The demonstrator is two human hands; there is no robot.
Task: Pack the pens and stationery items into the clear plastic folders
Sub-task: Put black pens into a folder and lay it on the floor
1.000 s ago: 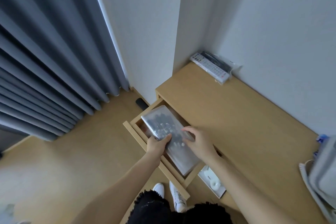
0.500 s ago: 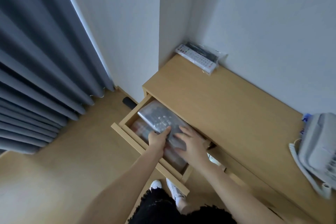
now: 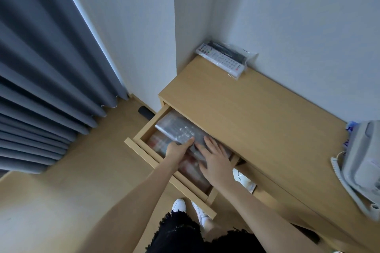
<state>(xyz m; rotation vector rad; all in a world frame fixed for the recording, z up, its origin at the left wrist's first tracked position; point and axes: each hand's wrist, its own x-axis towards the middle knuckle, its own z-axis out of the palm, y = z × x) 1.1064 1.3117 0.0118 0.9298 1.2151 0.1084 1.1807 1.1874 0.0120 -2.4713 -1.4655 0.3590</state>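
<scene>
A clear plastic folder (image 3: 176, 128) with dark pens inside lies in the open wooden drawer (image 3: 148, 123), its far part under the desk top. My left hand (image 3: 177, 149) grips the folder's near edge, thumb on top. My right hand (image 3: 213, 154) rests flat on the folder with fingers straight and spread. Beneath it lie other clear packs with red and white contents (image 3: 159, 142), partly hidden.
The wooden desk (image 3: 246, 113) carries two remotes in a plastic bag (image 3: 224, 57) at the back corner and a grey telephone (image 3: 364, 164) at the right. Grey curtains (image 3: 41, 72) hang at the left. My white shoes (image 3: 180, 205) stand below the drawer front.
The folder has gone down from above the drawer into it and slid further under the desk top. Both hands followed it inward. The view shifted, bringing the telephone in.
</scene>
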